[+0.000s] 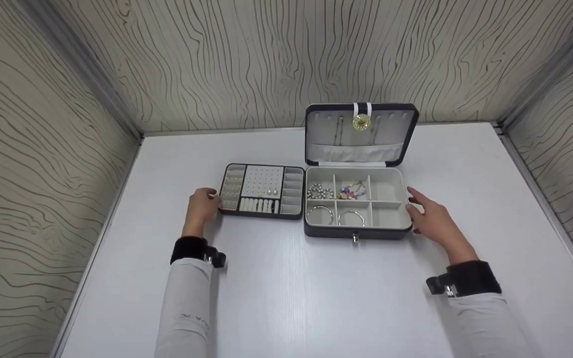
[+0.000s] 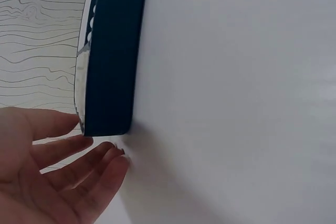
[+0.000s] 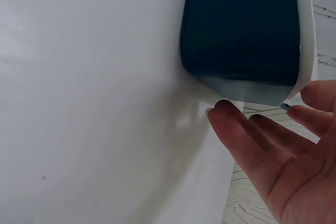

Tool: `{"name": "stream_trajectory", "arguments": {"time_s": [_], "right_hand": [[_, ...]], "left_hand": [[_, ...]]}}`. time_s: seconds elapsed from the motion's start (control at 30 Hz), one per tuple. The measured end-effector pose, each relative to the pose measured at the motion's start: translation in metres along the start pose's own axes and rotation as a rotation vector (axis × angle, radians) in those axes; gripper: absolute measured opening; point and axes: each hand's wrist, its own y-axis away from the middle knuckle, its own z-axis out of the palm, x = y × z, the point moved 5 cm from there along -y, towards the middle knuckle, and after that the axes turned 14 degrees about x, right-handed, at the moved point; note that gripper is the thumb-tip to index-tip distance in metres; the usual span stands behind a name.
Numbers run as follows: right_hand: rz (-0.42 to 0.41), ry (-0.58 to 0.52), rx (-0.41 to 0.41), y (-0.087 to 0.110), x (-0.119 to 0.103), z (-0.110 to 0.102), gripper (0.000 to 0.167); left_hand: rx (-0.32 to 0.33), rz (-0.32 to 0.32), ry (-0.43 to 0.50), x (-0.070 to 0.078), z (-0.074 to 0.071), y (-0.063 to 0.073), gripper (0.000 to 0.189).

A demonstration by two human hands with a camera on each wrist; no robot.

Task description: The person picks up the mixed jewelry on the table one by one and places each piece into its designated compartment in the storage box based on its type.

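Observation:
A dark blue jewelry box (image 1: 356, 231) stands with its lid (image 1: 334, 124) raised. Two bracelets, silvery beads (image 1: 320, 193) and a colorful beaded piece (image 1: 350, 192) lie in its compartments; the two right ones hold nothing visible. Flush against its left side is a shallow jewelry tray (image 1: 262, 180) with a pair of pearl earrings (image 1: 272, 192) and rings in the slots. My left hand (image 1: 202, 205) rests fingertips at the tray's left edge, loosely bent. At the box's right wall, my right hand (image 1: 433, 219) touches with relaxed, spread fingers.
Necklaces (image 1: 338, 131) hang inside the lid, beneath a strap with a gold round clasp (image 1: 361, 122). A small metal catch (image 1: 355, 238) sits on the box front. The white table (image 1: 276, 288) meets wood-patterned panels (image 1: 246, 64) at the back and sides.

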Motion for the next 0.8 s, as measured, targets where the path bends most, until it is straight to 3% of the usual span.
{"name": "stream_trajectory", "arguments": {"time_s": [0.13,0.33,0.63,0.8], "right_hand": [[0.013,-0.019,-0.017,-0.001,0.001,0.003,0.056],[0.016,-0.038,-0.019,-0.002,0.001,0.006,0.056],[0.021,-0.021,-0.007,-0.001,0.000,0.007,0.055],[0.010,-0.010,-0.004,-0.001,-0.001,0.006,0.055]], "left_hand": [[0.008,-0.031,0.006,0.002,0.001,-0.003,0.038],[0.005,-0.024,0.007,0.003,0.004,-0.005,0.038],[0.033,0.031,-0.090,0.012,0.003,-0.004,0.034],[0.017,0.012,-0.132,0.012,0.004,0.000,0.032]]}}
